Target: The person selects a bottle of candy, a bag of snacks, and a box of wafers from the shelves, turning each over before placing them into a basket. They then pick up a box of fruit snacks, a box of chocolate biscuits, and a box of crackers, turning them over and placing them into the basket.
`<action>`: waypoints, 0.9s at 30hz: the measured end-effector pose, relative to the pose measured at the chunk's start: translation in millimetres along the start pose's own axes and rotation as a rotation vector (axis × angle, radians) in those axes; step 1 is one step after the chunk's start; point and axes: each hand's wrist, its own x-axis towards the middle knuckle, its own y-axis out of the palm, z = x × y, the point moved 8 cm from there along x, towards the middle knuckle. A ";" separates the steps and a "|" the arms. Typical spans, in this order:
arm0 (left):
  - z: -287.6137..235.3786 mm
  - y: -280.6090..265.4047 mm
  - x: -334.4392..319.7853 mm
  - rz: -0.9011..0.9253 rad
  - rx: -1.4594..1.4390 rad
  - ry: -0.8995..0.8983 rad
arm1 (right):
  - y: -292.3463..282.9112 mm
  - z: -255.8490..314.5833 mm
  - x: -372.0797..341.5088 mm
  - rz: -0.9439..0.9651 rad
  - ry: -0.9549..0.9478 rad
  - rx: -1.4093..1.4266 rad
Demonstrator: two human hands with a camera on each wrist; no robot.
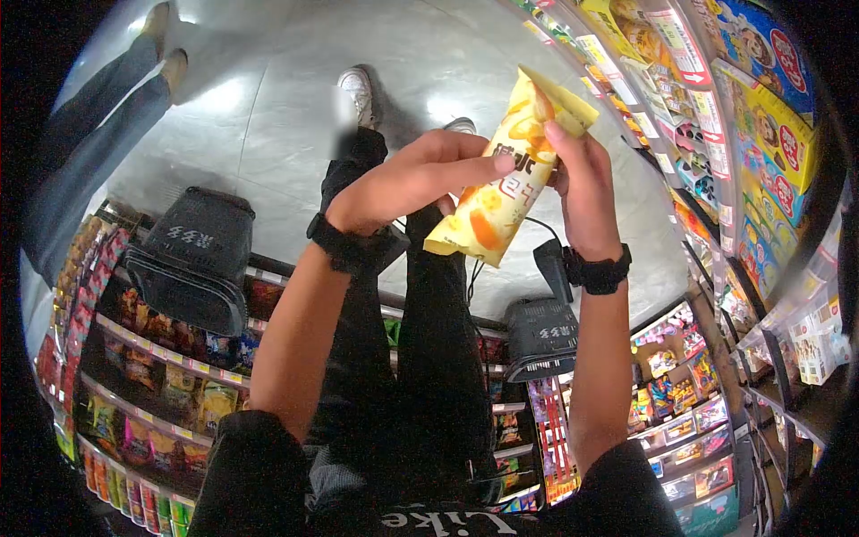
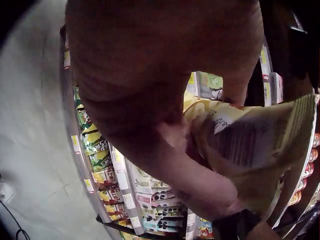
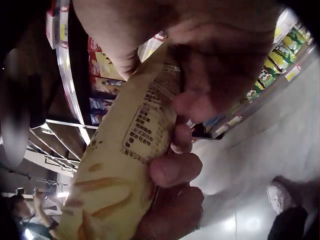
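While the left hand (image 1: 416,177) and right hand (image 1: 588,183) are pinching the yellow snack bag (image 1: 521,192) between thumbs and fingers, inspection is apparently proceeding, and the next move is probably calling for one loosened grip to turn it.

The snack pouch (image 1: 512,192) looks to me like smooth, slightly glossy plastic film; my trousers (image 1: 437,367) are matt cloth, the baskets (image 1: 190,240) dull plastic, the floor (image 1: 268,125) smooth and shiny.

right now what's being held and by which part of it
A yellow packet, gripped by opposite long sides: left hand mid-length, right hand nearer the far end.
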 end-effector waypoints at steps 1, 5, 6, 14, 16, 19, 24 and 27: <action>2.9 -0.6 1.8 -0.026 -0.039 0.002 | -0.7 -3.5 0.9 0.001 0.024 0.027; 5.7 -0.4 8.4 -0.038 -0.154 0.047 | 0.7 -15.1 -0.3 0.084 0.029 0.030; 11.6 -2.5 12.0 -0.068 -0.140 0.057 | 1.3 -16.1 -2.2 0.127 0.010 0.000; 50.6 -27.1 16.8 -0.301 0.257 0.194 | -21.0 -29.8 11.3 0.042 -0.174 -0.322; 52.3 -30.7 14.0 -0.374 0.357 0.162 | -36.0 -30.4 17.0 -0.128 -0.228 -0.241; 57.5 -36.9 11.8 -0.380 0.323 0.090 | -67.7 -26.2 33.2 -0.378 -0.360 -0.237; 62.8 -51.5 2.9 -0.362 0.216 0.045 | -103.8 -6.9 64.1 -0.565 -0.565 -0.167; 61.0 -59.1 -7.0 -0.363 0.203 0.043 | -96.9 17.3 73.8 -0.600 -0.590 -0.077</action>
